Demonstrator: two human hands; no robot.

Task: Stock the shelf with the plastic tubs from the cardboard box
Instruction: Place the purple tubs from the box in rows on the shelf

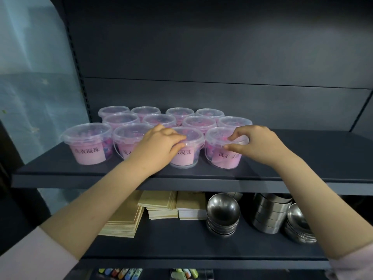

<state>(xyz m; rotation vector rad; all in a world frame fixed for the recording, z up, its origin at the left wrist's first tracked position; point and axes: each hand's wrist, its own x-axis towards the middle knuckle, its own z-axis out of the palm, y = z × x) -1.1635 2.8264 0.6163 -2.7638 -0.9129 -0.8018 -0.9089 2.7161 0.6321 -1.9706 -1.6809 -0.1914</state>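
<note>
Twelve tubs [88,143] are set in three rows on the shelf [302,156]. The near row's third tub [186,157] is grasped round its rim by the left hand [159,146]; the fourth tub [224,158], at the right end, is pinched at its lid by the right hand [257,144] fingers [235,138].

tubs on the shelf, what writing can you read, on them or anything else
"洗衣凝珠": pink label of the front left tub.
"洗衣": second front tub, rest hidden behind the left hand.
"凝珠": third front tub, start hidden.
"洗衣": front right tub, rest blurred.
Coloured items at the bottom: unreadable.
</note>
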